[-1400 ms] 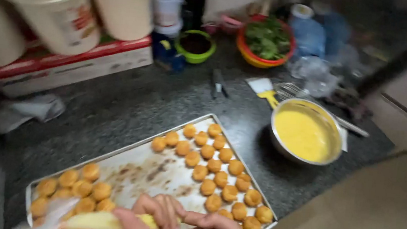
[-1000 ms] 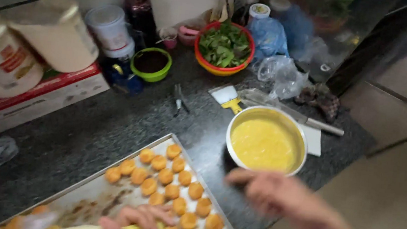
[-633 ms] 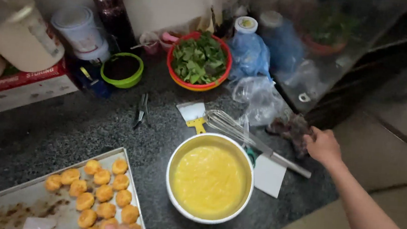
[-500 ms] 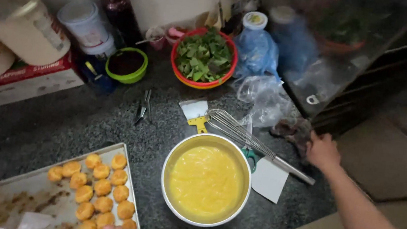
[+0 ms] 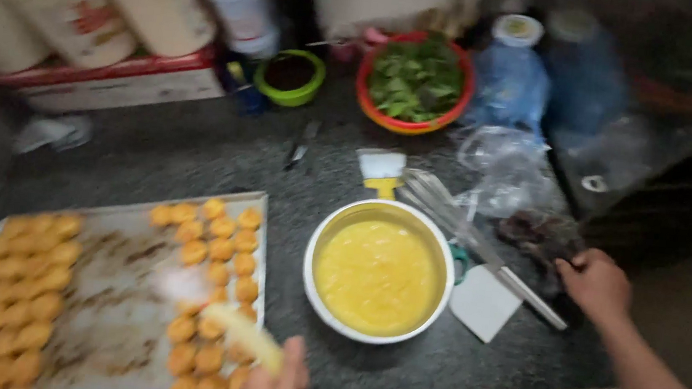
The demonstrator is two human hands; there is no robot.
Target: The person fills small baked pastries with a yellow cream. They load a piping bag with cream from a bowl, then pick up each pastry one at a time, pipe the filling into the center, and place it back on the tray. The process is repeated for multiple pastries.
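Your left hand (image 5: 277, 387) sits at the near edge, partly cut off by the frame, its fingers closed around a pale yellow brush (image 5: 243, 337). The brush's long axis runs from your hand up and to the left, its far end pointing over the baking tray (image 5: 122, 283). That end is blurred, so you cannot make out its bristles.

Your right hand (image 5: 595, 282) is at the right side of the surface (image 5: 198, 151), fingers curled over a dark crumpled thing (image 5: 541, 234); whether they actually grip it you cannot tell. Just beside that hand lies a whisk (image 5: 477, 241), its handle pointing near and right toward your wrist, its wire head lying far and left, at the rim of the white bowl (image 5: 378, 270). A white card (image 5: 484, 301) lies under the handle.

The bowl holds a smooth yellow liquid, filled close to the rim. The tray carries small round golden pastries (image 5: 218, 246) in rows, with a bare, stained strip down its middle; its left part is smeared by motion.

Farther off, an orange bowl (image 5: 416, 83) holds green leaves, a small green bowl (image 5: 291, 75) holds something dark, and a clear plastic bag (image 5: 505, 167) lies crumpled to the right. White tubs (image 5: 76, 12) stand far left, blurred.
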